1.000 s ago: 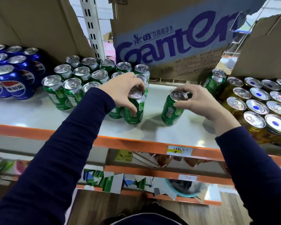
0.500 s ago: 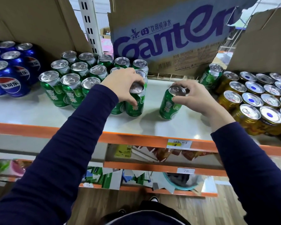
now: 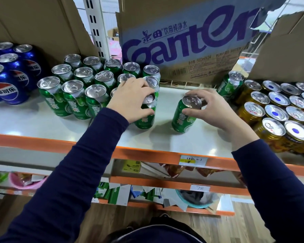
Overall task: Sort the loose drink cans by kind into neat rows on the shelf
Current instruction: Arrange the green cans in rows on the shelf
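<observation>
1. Cans are lined up by kind on the shelf (image 3: 25,120): blue cans (image 3: 5,90) far left, green cans (image 3: 72,92) next, gold cans (image 3: 253,111) at the right.
2. Left grip (image 3: 130,100) is curled over the top of the front can (image 3: 145,120), which stands upright at the green block's right edge.
3. Right grip (image 3: 212,109) is pinched round the rim of a loose can (image 3: 182,118), also green, upright on bare shelf, apart from the block.
4. A stray can (image 3: 231,85), green again, is parked beside the gold lot, just in front of a box (image 3: 182,41).
</observation>
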Motion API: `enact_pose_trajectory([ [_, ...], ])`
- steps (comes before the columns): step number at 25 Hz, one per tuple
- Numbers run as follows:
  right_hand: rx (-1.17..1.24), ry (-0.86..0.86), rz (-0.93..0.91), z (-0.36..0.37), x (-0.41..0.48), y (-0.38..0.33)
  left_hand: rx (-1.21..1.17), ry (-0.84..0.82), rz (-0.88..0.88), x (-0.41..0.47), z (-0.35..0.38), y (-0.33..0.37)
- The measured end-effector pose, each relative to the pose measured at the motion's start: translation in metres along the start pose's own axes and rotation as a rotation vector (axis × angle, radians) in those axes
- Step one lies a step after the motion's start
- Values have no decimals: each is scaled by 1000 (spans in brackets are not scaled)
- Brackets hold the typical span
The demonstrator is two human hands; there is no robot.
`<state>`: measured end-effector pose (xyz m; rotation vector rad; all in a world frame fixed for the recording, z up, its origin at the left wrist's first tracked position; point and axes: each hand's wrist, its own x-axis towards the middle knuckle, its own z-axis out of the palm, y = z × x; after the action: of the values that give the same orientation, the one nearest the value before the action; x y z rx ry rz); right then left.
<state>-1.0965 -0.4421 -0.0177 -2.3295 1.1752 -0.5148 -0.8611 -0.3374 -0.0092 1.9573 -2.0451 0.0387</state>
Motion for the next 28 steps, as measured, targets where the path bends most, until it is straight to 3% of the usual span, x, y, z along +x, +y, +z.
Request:
enact_pose_trajectory([
  [3, 51, 28, 53, -3, 12, 0, -28, 385, 163, -21, 26, 21],
  [4, 57, 20, 58, -5, 19, -1, -68, 440, 245, -28, 38, 27],
  [6, 58, -11, 49, -8, 36, -6, -129, 343, 337, -37, 62, 35],
  [8, 45, -35, 15, -7, 56, -12, -153, 182, 284, -41, 82, 35],
  [11, 0, -9, -33, -4, 87, -24, -172, 94, 170, -46, 99, 37],
  [28, -16, 8, -46, 21, 114, -21, -234, 95, 92, -47, 98, 36],
])
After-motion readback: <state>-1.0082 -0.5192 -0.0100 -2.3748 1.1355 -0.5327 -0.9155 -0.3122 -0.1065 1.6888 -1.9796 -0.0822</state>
